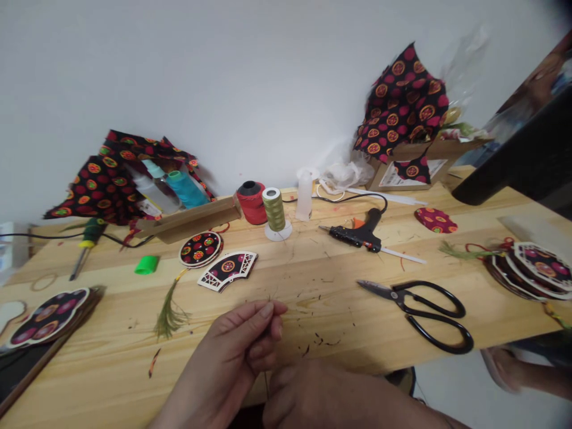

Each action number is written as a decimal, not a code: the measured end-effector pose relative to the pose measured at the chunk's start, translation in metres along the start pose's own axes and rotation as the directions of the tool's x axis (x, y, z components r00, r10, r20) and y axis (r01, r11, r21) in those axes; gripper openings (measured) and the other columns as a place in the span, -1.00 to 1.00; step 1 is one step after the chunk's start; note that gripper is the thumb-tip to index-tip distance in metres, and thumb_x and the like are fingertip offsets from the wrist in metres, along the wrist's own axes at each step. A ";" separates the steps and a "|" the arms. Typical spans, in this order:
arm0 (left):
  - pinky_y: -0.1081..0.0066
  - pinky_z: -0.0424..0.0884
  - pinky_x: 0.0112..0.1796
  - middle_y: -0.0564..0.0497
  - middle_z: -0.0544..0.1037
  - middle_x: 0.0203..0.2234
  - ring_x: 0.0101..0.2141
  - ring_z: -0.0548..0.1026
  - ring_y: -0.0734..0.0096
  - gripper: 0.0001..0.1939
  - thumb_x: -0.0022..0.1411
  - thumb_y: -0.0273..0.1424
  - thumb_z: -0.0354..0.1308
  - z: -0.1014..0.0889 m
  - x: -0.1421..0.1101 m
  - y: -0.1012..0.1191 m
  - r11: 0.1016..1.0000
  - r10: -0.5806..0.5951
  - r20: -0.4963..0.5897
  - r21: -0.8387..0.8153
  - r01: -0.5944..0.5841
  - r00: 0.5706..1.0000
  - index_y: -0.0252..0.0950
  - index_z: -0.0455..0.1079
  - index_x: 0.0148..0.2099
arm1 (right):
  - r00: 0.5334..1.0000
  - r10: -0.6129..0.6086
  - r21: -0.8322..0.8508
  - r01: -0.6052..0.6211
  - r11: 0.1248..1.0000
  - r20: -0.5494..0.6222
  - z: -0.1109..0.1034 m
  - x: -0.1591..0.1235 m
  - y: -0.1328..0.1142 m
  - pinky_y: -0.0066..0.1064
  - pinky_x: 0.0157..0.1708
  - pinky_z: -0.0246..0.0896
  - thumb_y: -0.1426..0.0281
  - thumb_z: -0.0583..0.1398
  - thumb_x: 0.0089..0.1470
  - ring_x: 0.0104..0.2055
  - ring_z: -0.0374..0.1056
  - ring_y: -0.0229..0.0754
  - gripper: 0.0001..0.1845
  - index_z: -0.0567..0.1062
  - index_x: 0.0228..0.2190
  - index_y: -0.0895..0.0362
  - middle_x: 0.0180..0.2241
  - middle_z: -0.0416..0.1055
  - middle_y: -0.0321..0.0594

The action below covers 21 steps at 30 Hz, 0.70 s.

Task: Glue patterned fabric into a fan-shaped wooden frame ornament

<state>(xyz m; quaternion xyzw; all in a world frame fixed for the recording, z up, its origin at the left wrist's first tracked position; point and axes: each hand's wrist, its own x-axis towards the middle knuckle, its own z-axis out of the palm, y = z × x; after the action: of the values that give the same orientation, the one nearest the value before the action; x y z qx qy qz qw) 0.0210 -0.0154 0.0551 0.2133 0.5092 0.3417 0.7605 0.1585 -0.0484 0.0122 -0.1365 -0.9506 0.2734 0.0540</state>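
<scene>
My left hand (243, 342) is over the front of the wooden table, its thumb pressed on the index finger and the other fingers curled. Whatever lies in that pinch is too small to name. Below it, at the table's front edge, my right hand (308, 390) is blurred, with its fingers curled under and mostly hidden. A faint thin dark line runs between the two hands. Closest beyond the left hand lie a fan-shaped ornament (227, 271) with a pale wooden frame and a round fabric ornament (201, 249) with a green tassel (170, 310).
Black-handled scissors (397, 296) and a glue gun (364, 232) lie on the right. Red thread (254, 205) and green thread (274, 210) spools stand at the back. Stacked ornaments (531, 271) sit far right, a screwdriver (84, 250) left. Another person's foot (513, 369) shows beneath the table.
</scene>
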 end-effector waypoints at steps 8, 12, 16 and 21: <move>0.64 -0.06 -0.64 0.13 0.33 -0.68 -0.67 0.10 0.74 -0.60 -0.30 -0.26 0.49 0.003 -0.002 0.003 0.998 -0.005 -0.107 0.058 0.012 0.994 -0.39 0.58 -0.38 | 0.992 0.116 0.092 -0.110 0.990 -0.053 -0.015 -0.015 -0.008 -0.51 -0.49 0.11 0.43 0.22 0.13 -0.34 0.34 -0.29 -0.92 0.54 -0.37 0.12 -0.39 0.52 -0.35; 0.63 -0.11 -0.64 0.16 0.28 -0.69 -0.67 0.03 0.74 -0.63 -0.25 -0.25 0.47 0.001 -0.002 0.003 0.997 0.010 -0.095 0.077 -0.003 0.995 -0.38 0.57 -0.39 | 0.759 0.558 0.164 -0.536 0.828 -0.335 -0.040 -0.061 -0.015 -0.44 -0.25 0.28 0.48 0.13 0.14 -0.22 0.39 -0.22 -0.80 0.53 -0.23 0.08 -0.26 0.50 -0.27; 0.63 -0.10 -0.64 0.17 0.25 -0.69 -0.66 0.02 0.73 -0.66 -0.20 -0.24 0.45 -0.002 -0.002 0.001 0.997 0.014 -0.088 0.077 -0.008 0.996 -0.35 0.57 -0.37 | 0.438 0.691 -0.125 -0.882 0.455 -0.576 -0.041 -0.116 -0.004 -0.14 -0.20 0.34 0.55 0.06 0.04 -0.18 0.40 0.03 -0.66 0.51 -0.18 0.17 -0.22 0.49 -0.04; 0.61 -0.10 -0.65 0.17 0.24 -0.69 -0.66 0.02 0.71 -0.68 -0.17 -0.24 0.43 -0.001 -0.001 -0.002 0.995 0.013 -0.080 0.099 -0.005 0.997 -0.34 0.57 -0.37 | 0.325 0.733 -0.213 -0.946 0.246 -0.598 -0.029 -0.143 0.006 -0.15 -0.23 0.41 0.50 0.06 0.01 -0.20 0.43 0.05 -0.64 0.49 -0.14 0.22 -0.18 0.48 0.02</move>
<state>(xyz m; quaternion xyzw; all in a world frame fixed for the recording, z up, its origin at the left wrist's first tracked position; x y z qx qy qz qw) 0.0204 -0.0180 0.0541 0.2390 0.5545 0.3280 0.7265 0.3023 -0.0698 0.0295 -0.6930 -0.7182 -0.0503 0.0365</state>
